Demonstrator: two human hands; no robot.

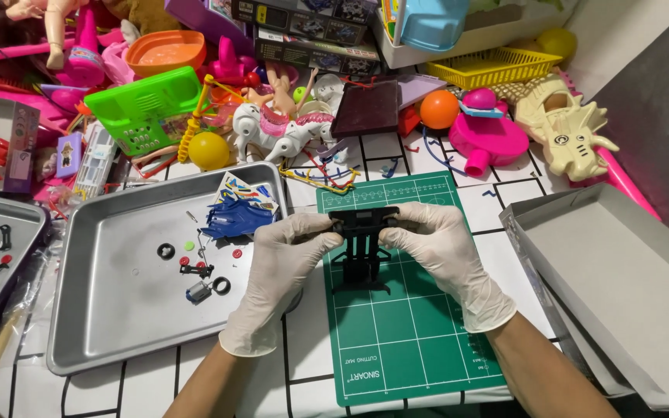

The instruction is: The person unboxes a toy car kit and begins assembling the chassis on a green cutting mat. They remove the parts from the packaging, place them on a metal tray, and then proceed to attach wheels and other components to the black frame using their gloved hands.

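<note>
Two white-gloved hands meet above a green cutting mat [396,340]. The left hand [280,267] and right hand [443,255] each pinch one end of a black plastic toy frame [361,248], holding it level over the mat (likely so loose bits land there). Left of them, a metal tray [110,310] gathers small black and red parts and a blue toy shell [234,217]. Beyond lies a heap of colourful toys, a white toy horse [284,131] among them.

black toy chassis [361,244], green gridded mat [404,325] — white gloves
</note>
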